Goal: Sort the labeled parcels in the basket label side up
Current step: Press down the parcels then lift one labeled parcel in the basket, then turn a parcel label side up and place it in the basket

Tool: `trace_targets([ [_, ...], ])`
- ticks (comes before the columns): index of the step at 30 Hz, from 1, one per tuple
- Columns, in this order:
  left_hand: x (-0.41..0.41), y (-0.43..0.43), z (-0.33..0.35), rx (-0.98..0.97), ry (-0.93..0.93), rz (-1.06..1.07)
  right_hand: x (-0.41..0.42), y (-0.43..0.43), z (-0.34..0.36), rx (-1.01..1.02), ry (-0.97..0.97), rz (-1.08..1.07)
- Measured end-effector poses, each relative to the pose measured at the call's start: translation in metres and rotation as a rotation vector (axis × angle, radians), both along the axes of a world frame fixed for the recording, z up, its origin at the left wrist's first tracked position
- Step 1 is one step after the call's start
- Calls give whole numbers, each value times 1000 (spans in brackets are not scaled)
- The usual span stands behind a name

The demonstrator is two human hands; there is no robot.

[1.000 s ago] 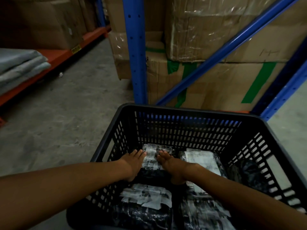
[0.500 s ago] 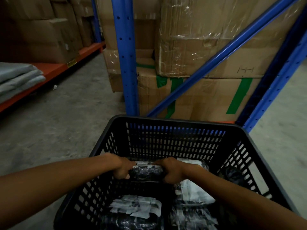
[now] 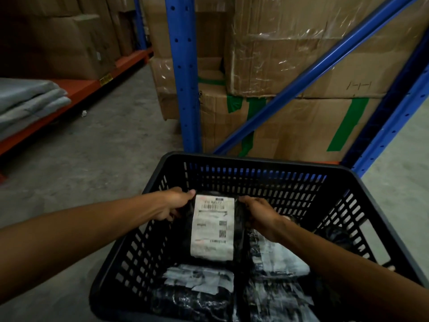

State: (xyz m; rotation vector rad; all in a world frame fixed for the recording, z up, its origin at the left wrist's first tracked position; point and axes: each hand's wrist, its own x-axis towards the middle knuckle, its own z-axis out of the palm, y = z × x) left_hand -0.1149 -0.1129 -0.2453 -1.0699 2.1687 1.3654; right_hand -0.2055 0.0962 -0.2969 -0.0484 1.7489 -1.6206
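Holding one black parcel [image 3: 214, 228] up over the middle of the black basket [image 3: 255, 163], white shipping label [image 3: 213, 228] facing the camera, barcode end toward 12 o'clock. Left hand [image 3: 173, 204] pinching the parcel's top corner at about 10 o'clock, right hand [image 3: 257, 214] clamped on the opposite top corner at about 2 o'clock, so both wrapped around the bag's edges rather than the label itself. Bottom edge hanging free toward 6 o'clock, looks tilted rather than flat. Below it, more parcels: one at 7 o'clock [image 3: 199, 289] and a couple at 4 to 5 o'clock [image 3: 276, 275], all showing crumpled whitish patches, can't tell for sure which are proper labels. Best bet for this step, probably: lower it flat with the label up, no twisting on the way down, and pick the open slot toward 12 o'clock near the far wall instead of burying a neighbour's label. Worth keeping grip on the plastic edges only, since that thin bag looks slippery and floppy, likely to fold over if one corner gets dropped early. Letting go of both corners together once it's lying flat seems safest. Plenty left to check after this one, judging by the pile.
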Motion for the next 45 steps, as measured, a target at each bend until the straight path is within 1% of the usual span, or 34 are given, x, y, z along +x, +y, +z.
trace_targets([
  [2, -2, 6, -10, 42, 38, 58, 0, -8, -1, 19, -37, -72],
  [3, -2, 8, -18, 24, 50, 58, 0, -12, -1, 60, -22, -88],
  [7, 1, 14, -47, -185, 64, 84, 1, -33, -14, 337, 169, -107],
  [9, 4, 15, -56, -257, 54, 87, 9, -43, -23, 350, 169, -74],
  [11, 4, 15, -66, -329, 51, 48, 17, -49, -33, 370, 169, 7],
  [13, 1, 15, -73, -373, 46, 23, 19, -52, -44, 442, 226, 55],
  [16, -9, 17, -84, -387, 22, -15, 17, -58, -53, 553, 296, 24],
  [22, -29, 20, -97, -427, -85, -135, 13, -72, -65, 689, 291, 66],
  [25, -33, 19, -94, -433, -135, -192, 9, -72, -64, 715, 262, 107],
  [27, -32, 18, -87, -398, -155, -234, 9, -70, -60, 714, 256, 156],
  [29, -29, 17, -76, -372, -163, -288, 11, -66, -53, 694, 294, 219],
  [32, -21, 18, -52, -376, -133, -363, 18, -52, -32, 709, 463, 378],
  [35, 1, 24, -27, -371, -89, -487, 33, -26, 1, 691, 699, 632],
  [37, 22, 29, -13, -378, -98, -584, 46, -5, 20, 630, 881, 832],
  [38, 33, 32, -9, -381, -124, -627, 52, 6, 26, 607, 939, 913],
  [41, 67, 35, -6, -356, -241, -707, 71, 34, 33, 634, 1020, 1122],
  [43, 86, 32, -8, -353, -328, -724, 80, 44, 32, 642, 1008, 1223],
  [45, 97, 31, -9, -369, -356, -731, 88, 49, 29, 637, 975, 1273],
])
